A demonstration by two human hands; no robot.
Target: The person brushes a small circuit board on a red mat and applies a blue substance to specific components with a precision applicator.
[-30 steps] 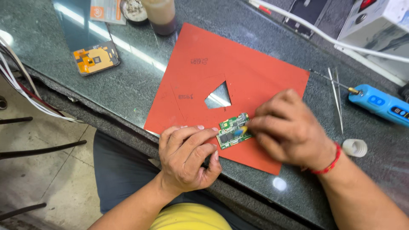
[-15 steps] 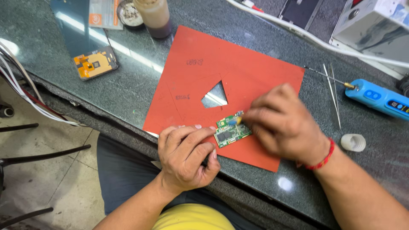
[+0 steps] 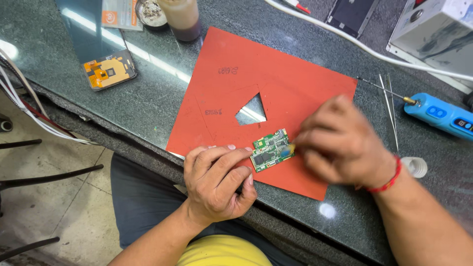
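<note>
Left hand, half-curled, pins circuit board.

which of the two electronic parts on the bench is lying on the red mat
The small green circuit board, held between both hands on the red mat. The other, an orange-backed phone screen, lies on bare stone.

Electronics repair workshop, dark speckled stone counter, red silicone work mat, small green circuit board, opened phone, blue electric screwdriver, steel tweezers
</note>
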